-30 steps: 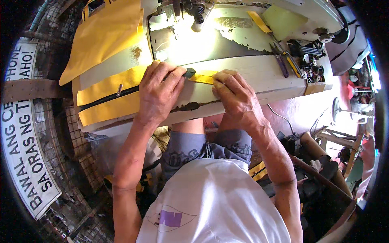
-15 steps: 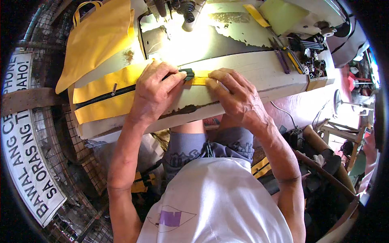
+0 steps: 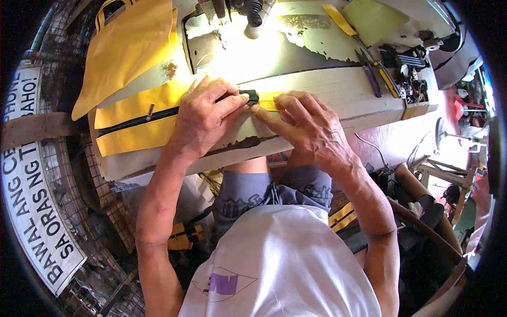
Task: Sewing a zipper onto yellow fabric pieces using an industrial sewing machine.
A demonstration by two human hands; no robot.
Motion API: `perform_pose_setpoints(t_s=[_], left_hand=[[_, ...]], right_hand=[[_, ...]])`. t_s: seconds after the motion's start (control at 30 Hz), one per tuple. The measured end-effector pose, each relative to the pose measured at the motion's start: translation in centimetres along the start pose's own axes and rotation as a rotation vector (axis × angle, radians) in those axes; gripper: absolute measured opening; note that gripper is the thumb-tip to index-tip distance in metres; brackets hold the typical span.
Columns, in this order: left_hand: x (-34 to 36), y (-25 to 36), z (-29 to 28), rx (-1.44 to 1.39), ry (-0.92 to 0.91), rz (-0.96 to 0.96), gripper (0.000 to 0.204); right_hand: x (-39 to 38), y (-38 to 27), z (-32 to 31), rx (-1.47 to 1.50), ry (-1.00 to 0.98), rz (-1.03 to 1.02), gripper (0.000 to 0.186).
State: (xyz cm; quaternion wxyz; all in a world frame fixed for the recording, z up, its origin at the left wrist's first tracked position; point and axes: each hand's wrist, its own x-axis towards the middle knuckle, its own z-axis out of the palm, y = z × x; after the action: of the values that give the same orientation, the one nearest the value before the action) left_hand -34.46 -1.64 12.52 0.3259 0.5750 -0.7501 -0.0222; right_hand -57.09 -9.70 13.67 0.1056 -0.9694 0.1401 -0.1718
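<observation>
A yellow fabric piece with a black zipper [image 3: 134, 125] down its middle lies along the table's front edge, its metal zipper pull [image 3: 150, 112] toward the left. My left hand [image 3: 207, 116] is closed over the right part of this piece, thumb and fingers pinching the dark zipper end [image 3: 250, 96]. Just right of it, a small yellow strip [image 3: 271, 100] meets that zipper end. My right hand [image 3: 311, 127] pinches the strip, with a fingertip at the join close to my left thumb. My fingers partly hide the join.
Beyond my hands stands a sewing machine [image 3: 252, 24] with a bright lamp glow under it. A yellow bag [image 3: 127, 50] lies at the back left. Scissors [image 3: 369, 71], a yellow-handled tool [image 3: 388, 80] and a tray of small metal parts [image 3: 414, 108] are at the right.
My right hand has shifted its fingers left, up to the join beside my left thumb. The left hand keeps its grip, and the zippered piece has barely moved.
</observation>
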Motion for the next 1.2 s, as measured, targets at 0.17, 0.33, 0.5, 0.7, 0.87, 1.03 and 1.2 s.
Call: perform_pose_setpoints(t_s=[0.17,0.33,0.5,0.7,0.87,1.03,1.2], left_hand=[[-0.1,-0.1,-0.3,-0.013,0.003,0.022,0.019],[-0.4,0.2,-0.7,0.046,-0.04,0.058,0.022],[-0.8,0.6,-1.1,0.173,-0.082,0.143,0.03],[-0.9,0.6,-1.0,0.198,-0.076,0.19,0.033],[-0.7,1.2,-1.4,0.199,-0.129,0.153,0.034],[-0.5,1.3,-1.6,0.236,-0.187,0.166,0.032],[-0.4,0.8,-1.5,0.2,-0.164,0.214,0.032]], right_hand=[[0.5,-0.5,-0.5,-0.05,-0.062,-0.011,0.074],[0.6,-0.4,-0.9,0.026,-0.11,0.021,0.082],[0.5,-0.2,-0.7,0.051,-0.087,0.031,0.077],[0.5,-0.1,-0.4,0.055,-0.071,0.041,0.052],[0.6,0.0,-0.6,0.059,-0.064,0.036,0.049],[0.8,0.0,-0.7,0.045,-0.097,0.033,0.051],[0.6,0.3,-0.7,0.04,-0.084,0.021,0.052]])
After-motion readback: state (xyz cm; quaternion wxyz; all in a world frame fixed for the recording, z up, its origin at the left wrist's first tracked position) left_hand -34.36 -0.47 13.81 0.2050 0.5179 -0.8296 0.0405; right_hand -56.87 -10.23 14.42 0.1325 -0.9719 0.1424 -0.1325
